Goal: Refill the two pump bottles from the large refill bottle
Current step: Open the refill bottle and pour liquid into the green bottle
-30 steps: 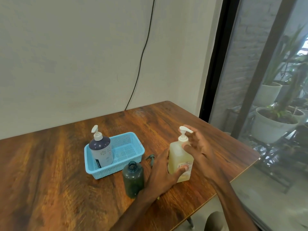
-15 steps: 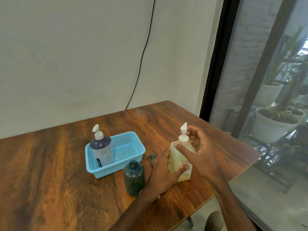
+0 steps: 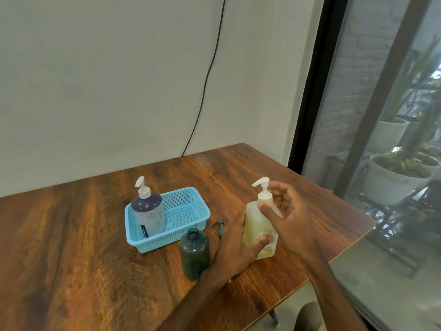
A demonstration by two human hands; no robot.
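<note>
The yellowish bottle (image 3: 256, 225) stands upright near the right edge of the wooden table (image 3: 71, 247). The left hand (image 3: 236, 249) grips its body, and the right hand (image 3: 291, 216) pinches the collar of its white pump (image 3: 262, 187). Just left stands an uncapped dark green bottle (image 3: 194, 255), its green pump (image 3: 220, 224) lying behind it. A purple pump bottle (image 3: 149, 211) stands in the blue basket (image 3: 167, 242).
</note>
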